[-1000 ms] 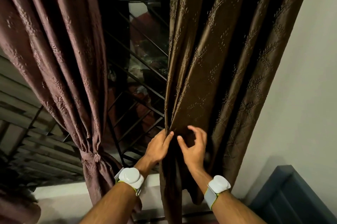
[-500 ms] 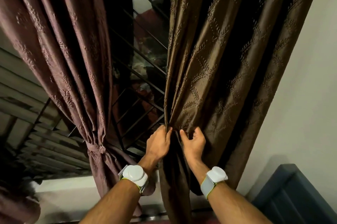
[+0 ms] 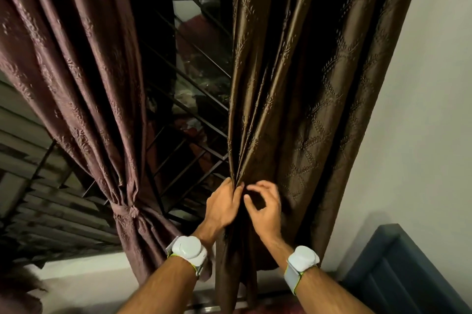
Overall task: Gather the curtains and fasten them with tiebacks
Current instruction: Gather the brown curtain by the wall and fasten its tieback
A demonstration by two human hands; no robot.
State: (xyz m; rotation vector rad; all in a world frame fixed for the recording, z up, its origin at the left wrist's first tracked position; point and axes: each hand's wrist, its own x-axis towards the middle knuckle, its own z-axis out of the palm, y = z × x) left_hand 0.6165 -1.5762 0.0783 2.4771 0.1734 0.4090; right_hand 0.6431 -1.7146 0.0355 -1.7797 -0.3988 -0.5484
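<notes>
Head view: looking up and forward at a window with two curtains, both forearms reaching in from below.
Right curtain [image 3: 306, 109]: brown, leaf-embossed, hanging loose down the right side beside the wall [image 3: 421, 135]; its inner edge is bunched into pleats at hand height.
Left hand [image 3: 223, 207]: fingers curled round the pleated inner edge, pinching the folds together.
Right hand [image 3: 264, 209]: just beside the left, in front of the cloth; fingers and thumb loosely bent with a gap between them, gripping nothing that I can see.
Left curtain [image 3: 76, 71]: mauve-brown, already drawn in at the waist.
Tieback [image 3: 127, 211]: a knotted band of matching cloth round the left curtain's waist. No tieback for the right curtain is in sight.
Step in hand (judgement): gathering the right curtain, early on; most of its width still hangs flat.
Doing it well (judgement): hold the pinched pleats steady with the left, reach right for the next fold, feed it into the same grip at one height. Slick-looking fabric; folds may slip if the pinch loosens.
Containers: none visible.
Other: metal window grille [image 3: 194, 135] between the curtains; white wrist bands on both arms; blue panelled furniture [image 3: 408, 275] lower right.
</notes>
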